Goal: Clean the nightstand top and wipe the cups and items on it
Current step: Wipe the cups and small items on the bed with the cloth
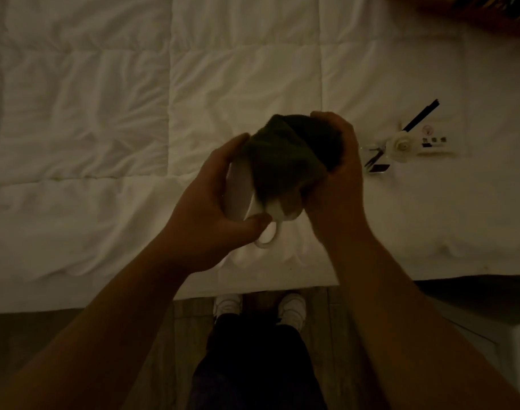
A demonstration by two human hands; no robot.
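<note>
Above the near edge of the bed (105, 113), midway between both hands: a white cup (238, 190), held in the air and tipped on its side. Long axis running roughly left to right, mouth apparently turned toward the right and hidden under a dark cloth (288, 155), base toward the left palm. Handle (267, 236) hanging down at the near side, just below the left thumb. Left hand (220, 208) wrapped around the cup's body, fingers curled over the far side, thumb pressed near the handle root. Right hand (335, 170) clenched on the bunched cloth, pushing it against the cup's right end; whether any cloth reaches inside cannot be told. Both hands equally close to the cup, touching it or the cloth on it; probably the left for steadying and turning, the right for rubbing.

Cup glossy, plain white, smooth-walled, looped handle unbroken; no stain or mark visible in dim light. Likely slippery once damp, so a firm left grip wanted. Cloth dark green or grey, thick, soft, crumpled into a wad.

Farther right on the bed, well apart from the hands: small white item with a round knob (400, 146), dark sticks (421, 116), a printed card (433, 140). Nightstand not in view.
</note>
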